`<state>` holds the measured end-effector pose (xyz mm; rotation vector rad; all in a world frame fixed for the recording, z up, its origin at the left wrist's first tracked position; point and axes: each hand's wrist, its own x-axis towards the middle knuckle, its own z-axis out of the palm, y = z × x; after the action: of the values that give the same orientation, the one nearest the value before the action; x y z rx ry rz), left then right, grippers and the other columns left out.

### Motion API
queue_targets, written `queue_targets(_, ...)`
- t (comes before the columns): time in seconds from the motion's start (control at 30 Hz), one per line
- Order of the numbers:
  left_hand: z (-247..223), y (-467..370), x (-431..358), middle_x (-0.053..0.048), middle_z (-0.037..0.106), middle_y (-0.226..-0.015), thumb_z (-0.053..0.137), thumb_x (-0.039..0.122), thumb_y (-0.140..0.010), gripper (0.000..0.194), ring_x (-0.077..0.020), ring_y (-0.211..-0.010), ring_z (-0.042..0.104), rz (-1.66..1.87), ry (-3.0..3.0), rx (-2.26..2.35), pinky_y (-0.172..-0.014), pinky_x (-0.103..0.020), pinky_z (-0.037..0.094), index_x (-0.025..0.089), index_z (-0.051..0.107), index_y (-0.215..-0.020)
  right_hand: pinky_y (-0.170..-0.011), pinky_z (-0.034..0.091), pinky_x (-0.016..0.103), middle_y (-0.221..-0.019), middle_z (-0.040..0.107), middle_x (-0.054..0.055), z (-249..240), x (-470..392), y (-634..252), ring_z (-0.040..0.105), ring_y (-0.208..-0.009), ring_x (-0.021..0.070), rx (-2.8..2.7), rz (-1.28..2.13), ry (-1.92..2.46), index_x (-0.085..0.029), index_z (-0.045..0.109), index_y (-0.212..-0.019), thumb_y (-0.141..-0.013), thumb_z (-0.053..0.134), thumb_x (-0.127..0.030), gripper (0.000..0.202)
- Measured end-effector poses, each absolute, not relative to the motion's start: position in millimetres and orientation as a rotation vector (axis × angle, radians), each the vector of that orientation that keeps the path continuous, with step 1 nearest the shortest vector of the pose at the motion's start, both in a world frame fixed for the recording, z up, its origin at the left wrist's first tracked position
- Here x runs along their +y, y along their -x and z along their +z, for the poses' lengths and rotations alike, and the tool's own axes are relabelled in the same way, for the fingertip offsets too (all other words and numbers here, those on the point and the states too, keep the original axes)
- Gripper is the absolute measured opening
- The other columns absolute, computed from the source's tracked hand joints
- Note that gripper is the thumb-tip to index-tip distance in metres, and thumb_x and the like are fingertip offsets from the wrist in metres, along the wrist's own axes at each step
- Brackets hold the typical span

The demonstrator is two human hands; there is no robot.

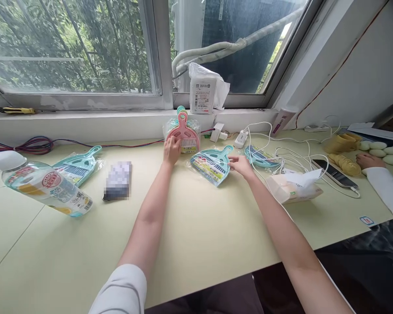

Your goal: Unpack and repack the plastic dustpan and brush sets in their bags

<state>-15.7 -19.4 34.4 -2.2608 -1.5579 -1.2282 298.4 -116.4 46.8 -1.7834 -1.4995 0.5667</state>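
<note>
The upright stack of pink-fronted plastic dustpans [185, 134] at twelve o'clock could topple if the left hand [172, 149] touching it slips, and the film-wrapped turquoise plastic dustpan [211, 165] at one o'clock, likely slick, could escape the right hand [242, 165], both grips unclear

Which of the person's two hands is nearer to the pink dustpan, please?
The left hand: its fingers are at the left side of the pink dustpan. The right hand is farther off to the right, by the handle of a blue-green dustpan.

Dusty window [160, 56] behind the table [209, 226] shows likely bamboo [118, 43].
</note>
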Motion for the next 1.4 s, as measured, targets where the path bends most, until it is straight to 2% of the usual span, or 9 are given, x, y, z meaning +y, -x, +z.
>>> queue_targets(0.13, 34.7, 16.8, -18.6, -0.011, 0.059, -0.117, 0.045, 0.022, -0.09, 0.035, -0.0234, -0.11, 0.057, -1.375, 2.296, -1.489, -0.093, -0.035, 0.046, 0.02, 0.06, -0.121, -0.074, 0.057, 0.032, -0.098, 0.075, 0.006, 61.9, -111.2, -268.8, 0.071, -0.073, 0.0179, -1.487, 0.391, 1.51, -0.018, 0.073, -0.105, -0.077, 0.061, -0.017, 0.03)
queue_targets(0.3, 40.2, 26.9, -28.2, -0.009, 0.061, -0.12, 0.042, 0.023, -0.091, 0.032, -0.0204, -0.105, 0.061, -1.468, 2.351, -1.579, -0.083, -0.03, 0.049, 0.02, 0.06, -0.117, -0.083, 0.053, 0.033, -0.098, 0.075, 0.007, 81.4, -80.2, -220.3, 0.071, -0.081, 0.0208, -1.633, 0.123, 1.346, -0.018, 0.074, -0.1, -0.081, 0.052, -0.013, 0.029)
queue_targets(0.43, 35.8, 55.4, -43.8, -0.01, 0.052, -0.137, 0.055, 0.02, -0.081, 0.065, -0.0236, -0.122, 0.052, -1.137, 2.592, -1.388, -0.093, -0.033, 0.048, 0.022, 0.035, -0.143, -0.085, 0.051, 0.035, -0.102, 0.074, 0.008, 84.7, -47.4, -189.3, 0.069, -0.09, 0.0238, -1.723, -0.044, 1.331, -0.017, 0.072, -0.105, -0.083, 0.045, -0.009, 0.036)
queue_targets(0.53, 30.6, 72.6, -54.7, -0.013, 0.049, -0.139, 0.055, 0.015, -0.077, 0.074, -0.0266, -0.13, 0.046, -0.991, 2.469, -1.406, -0.102, -0.04, 0.042, 0.018, 0.028, -0.146, -0.084, 0.05, 0.037, -0.104, 0.073, 0.01, 82.0, -32.9, -173.7, 0.068, -0.093, 0.026, -1.748, -0.127, 1.363, -0.017, 0.07, -0.111, -0.086, 0.039, -0.009, 0.04)
queue_targets(0.7, 29.4, 65.0, -62.3, -0.013, 0.042, -0.145, 0.048, 0.008, -0.082, 0.058, -0.0257, -0.138, 0.034, -0.781, 2.331, -1.204, -0.115, -0.046, 0.022, 0.021, 0.043, -0.138, -0.085, 0.049, 0.036, -0.109, 0.071, 0.012, 76.1, -21.3, -162.7, 0.066, -0.099, 0.0263, -1.763, -0.158, 1.313, -0.017, 0.065, -0.117, -0.089, 0.037, -0.01, 0.04)
queue_targets(0.87, 26.8, 51.3, -56.1, -0.012, 0.057, -0.126, 0.04, 0.012, -0.091, 0.029, -0.023, -0.12, 0.05, -0.504, 2.444, -1.022, -0.107, -0.042, 0.033, 0.019, 0.063, -0.107, -0.093, 0.048, 0.036, -0.117, 0.067, 0.009, 70.3, -20.4, -162.1, 0.062, -0.108, 0.0226, -1.794, -0.089, 1.19, -0.018, 0.063, -0.116, -0.092, 0.037, -0.014, 0.036)
queue_targets(1.0, 23.0, 53.8, -49.6, -0.012, 0.058, -0.12, 0.042, 0.016, -0.092, 0.025, -0.0245, -0.115, 0.051, -0.518, 2.423, -1.111, -0.1, -0.04, 0.038, 0.018, 0.065, -0.1, -0.099, 0.046, 0.038, -0.139, 0.052, 0.008, 56.5, -27.7, -167.2, 0.051, -0.124, 0.0234, -1.792, -0.048, 1.214, -0.022, 0.048, -0.134, -0.094, 0.041, -0.027, 0.041)
queue_targets(1.2, 21.1, 55.3, -46.6, -0.013, 0.06, -0.105, 0.041, 0.011, -0.089, 0.027, -0.0263, -0.107, 0.052, -0.643, 2.416, -1.221, -0.098, -0.042, 0.036, 0.018, 0.066, -0.097, -0.112, 0.031, 0.047, -0.16, 0.007, 0.012, 32.1, -28.9, -167.9, 0.014, -0.147, 0.0262, -1.929, 0.073, 1.255, -0.022, 0.003, -0.152, -0.09, 0.048, -0.047, 0.081)
queue_targets(1.4, 22.1, 53.7, -43.7, -0.011, 0.063, -0.097, 0.039, 0.015, -0.091, 0.028, -0.0252, -0.099, 0.056, -0.703, 2.436, -1.369, -0.089, -0.039, 0.039, 0.02, 0.066, -0.094, -0.111, 0.029, 0.052, -0.16, 0.001, 0.014, 31.6, -24.2, -158.3, 0.013, -0.146, 0.0317, -2.014, 0.165, 1.379, -0.023, -0.012, -0.152, -0.088, 0.05, -0.053, 0.093)
